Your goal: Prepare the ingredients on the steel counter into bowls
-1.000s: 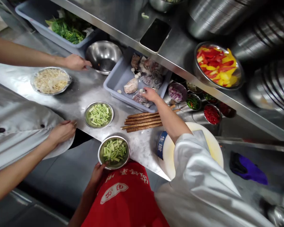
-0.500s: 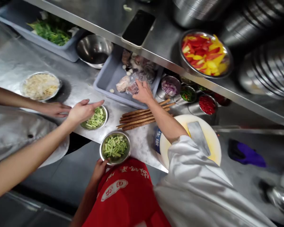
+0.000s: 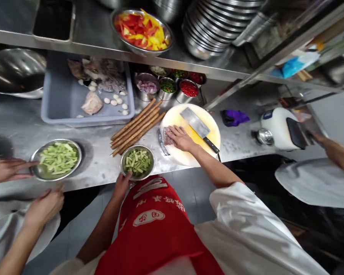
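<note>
My left hand (image 3: pixel 124 182) grips the near rim of a steel bowl (image 3: pixel 149 172) of chopped green stalks at the counter's front edge. On the left side of a round cutting board (image 3: pixel 186 158), my right hand (image 3: pixel 182 138) is over a clear plastic bag of reddish meat (image 3: pixel 168 136), fingers curved across it. A cleaver (image 3: pixel 195 121) lies on the board beyond that hand, its black handle toward me. Left of the board, several long brown roots (image 3: pixel 136 128) lie side by side. My left thumb shows on the rim; the other fingers are hidden underneath.
A grey-blue bin (image 3: pixel 86 120) holds meat and garlic cloves. At left, a co-worker's hands (image 3: pixel 47 202) are near another bowl of green pieces (image 3: pixel 59 158). Sliced peppers fill a bowl (image 3: pixel 143 32) on the overhead shelf (image 3: pixel 88 49). Another person's hand (image 3: pixel 334 151) is at far right.
My right hand has moved from the bin to the cutting board with the bag of meat. My left hand still holds its bowl. The view has swung right, and the co-worker's hands have drawn apart.
</note>
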A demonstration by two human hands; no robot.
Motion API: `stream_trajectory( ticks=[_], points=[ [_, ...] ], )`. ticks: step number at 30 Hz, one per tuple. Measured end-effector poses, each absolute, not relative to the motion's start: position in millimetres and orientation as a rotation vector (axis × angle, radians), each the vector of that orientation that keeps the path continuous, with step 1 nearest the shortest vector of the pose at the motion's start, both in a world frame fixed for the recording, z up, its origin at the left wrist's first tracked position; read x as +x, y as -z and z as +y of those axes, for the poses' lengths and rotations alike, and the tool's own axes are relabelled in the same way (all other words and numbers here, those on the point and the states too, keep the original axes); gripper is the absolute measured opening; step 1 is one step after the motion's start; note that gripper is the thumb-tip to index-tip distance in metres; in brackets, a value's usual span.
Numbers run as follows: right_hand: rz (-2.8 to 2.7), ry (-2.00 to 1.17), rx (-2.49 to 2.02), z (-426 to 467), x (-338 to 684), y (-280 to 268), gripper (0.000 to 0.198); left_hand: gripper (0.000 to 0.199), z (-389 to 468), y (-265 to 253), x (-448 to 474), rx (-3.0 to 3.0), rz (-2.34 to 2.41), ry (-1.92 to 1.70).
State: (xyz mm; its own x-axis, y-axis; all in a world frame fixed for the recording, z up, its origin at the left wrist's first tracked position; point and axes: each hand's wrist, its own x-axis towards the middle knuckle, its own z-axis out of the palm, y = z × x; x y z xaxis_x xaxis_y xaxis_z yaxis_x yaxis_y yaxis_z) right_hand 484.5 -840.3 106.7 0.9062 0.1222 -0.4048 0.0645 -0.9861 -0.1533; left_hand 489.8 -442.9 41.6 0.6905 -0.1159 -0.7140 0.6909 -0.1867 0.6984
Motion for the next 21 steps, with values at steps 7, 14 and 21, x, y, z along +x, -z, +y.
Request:
stream_trajectory(
  ticks=[7,14,21],
  points=[
    [0.561,-0.336,-2.906,-913.6,410.3,-112.1,0.067,0.068,-487.5,-26.7,460.6,2.277,0.187,0.264],
    [0.877,-0.637,-2.837,-973.0,375.5,-85.0,0.069,0.048,-660.7,-78.3,510.0,2.37,-0.87,0.258],
    [0.93,-0.265,-2.221,-968.2,352.5,-114.9,0.04,0.065,-755.0,-76.9,530.6,2.582,-1.098,0.444]
  ],
)
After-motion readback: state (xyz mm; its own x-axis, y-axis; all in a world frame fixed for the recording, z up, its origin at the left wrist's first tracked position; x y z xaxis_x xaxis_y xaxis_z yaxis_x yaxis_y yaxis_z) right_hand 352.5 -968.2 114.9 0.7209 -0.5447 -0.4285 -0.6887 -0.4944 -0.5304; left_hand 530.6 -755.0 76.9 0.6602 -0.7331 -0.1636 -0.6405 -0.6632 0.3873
